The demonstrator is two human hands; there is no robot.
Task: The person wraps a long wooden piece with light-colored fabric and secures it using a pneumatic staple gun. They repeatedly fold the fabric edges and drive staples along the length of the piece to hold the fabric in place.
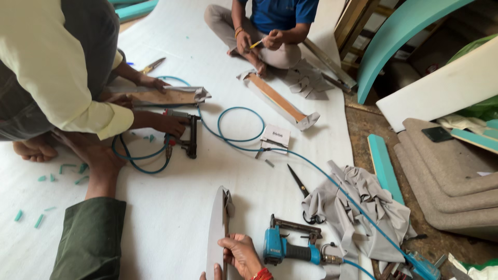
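on the floor (171, 228), the right hand (239, 254) steadies a grey panel (217, 228) on its edge.
the right hand's fingers are curled shut round the panel's near edge, where loose cloth folds over; of the left hand (204, 275) only a fingertip shows at the bottom edge beside the panel, so its grip cannot be told. the panel stands upright just left of a blue stapler (288, 249). to hold it well, i judge, grip low, keep the panel plumb and the cloth flat under the fingers, and keep the hose (241, 139) clear. counted: three cloth-wrapped panels, this one and one before each co-worker; two staplers, the blue one and a dark one (188, 136); one pair of scissors (299, 184); one cloth heap (363, 205); two co-workers.
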